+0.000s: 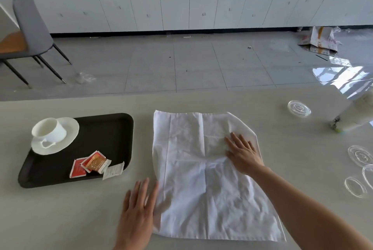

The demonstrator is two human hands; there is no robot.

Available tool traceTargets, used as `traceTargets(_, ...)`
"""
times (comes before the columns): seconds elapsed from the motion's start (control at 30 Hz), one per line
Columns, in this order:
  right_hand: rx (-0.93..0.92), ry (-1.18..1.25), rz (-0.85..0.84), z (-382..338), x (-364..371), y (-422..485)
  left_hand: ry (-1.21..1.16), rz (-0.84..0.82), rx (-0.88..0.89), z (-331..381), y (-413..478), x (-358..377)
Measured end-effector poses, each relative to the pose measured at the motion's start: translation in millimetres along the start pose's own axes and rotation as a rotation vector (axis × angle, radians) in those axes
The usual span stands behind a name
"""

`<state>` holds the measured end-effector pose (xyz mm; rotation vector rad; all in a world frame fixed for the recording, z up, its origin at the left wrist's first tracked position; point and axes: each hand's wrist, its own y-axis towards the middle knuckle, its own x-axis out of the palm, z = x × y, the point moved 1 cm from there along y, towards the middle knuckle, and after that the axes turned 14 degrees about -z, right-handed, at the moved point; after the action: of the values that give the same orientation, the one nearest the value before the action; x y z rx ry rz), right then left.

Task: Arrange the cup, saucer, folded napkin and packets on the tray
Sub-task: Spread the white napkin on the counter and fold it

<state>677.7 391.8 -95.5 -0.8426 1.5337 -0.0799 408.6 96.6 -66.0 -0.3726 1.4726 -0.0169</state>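
A black tray [113,128] lies at the left of the table. On its far left corner a white cup [49,129] stands on a white saucer [68,128]. Red, orange and white packets [94,164] lie at the tray's near edge. A white cloth napkin [193,179] is spread flat and unfolded in the middle of the table. My right hand [243,154] presses flat on the napkin's right side, fingers straight. My left hand [139,209] lies flat at the napkin's near left edge, blurred, fingers extended.
Several clear plastic lids [299,108] lie at the right of the table, some near its right edge [360,156]. A grey chair [30,27] stands on the floor at far left. White cabinets line the back wall.
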Motion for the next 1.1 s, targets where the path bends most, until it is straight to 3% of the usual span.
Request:
traceTargets(0.13,-0.050,-0.034,0.000,-23,-10,16,0.036,0.012,0.086,-3,-5,-5)
traceTargets(0.3,0.087,0.017,-0.005,-11,-13,16,-0.033,-0.038,-0.051,-11,-19,-6)
traceTargets(0.5,0.093,0.042,0.029,-6,-7,8,-0.298,0.004,-0.205,-3,-13,-13)
traceTargets(0.6,0.133,0.034,0.011,3,-7,3,-0.283,-0.083,-0.110,-6,-5,-19)
traceTargets(0.77,0.180,0.100,0.062,8,-7,-1,-0.819,-0.114,-0.519,-19,-5,-22)
traceTargets(0.83,0.184,0.204,0.220,7,-9,-2,-0.907,-0.121,-0.576,-25,-8,-20)
traceTargets(0.93,0.291,0.466,0.422,4,-26,3,-0.788,-0.092,-0.538,-25,-10,-21)
traceTargets(1.1,0.445,0.920,0.324,0,-67,24,-0.619,-0.063,-0.438,-8,-9,-17)
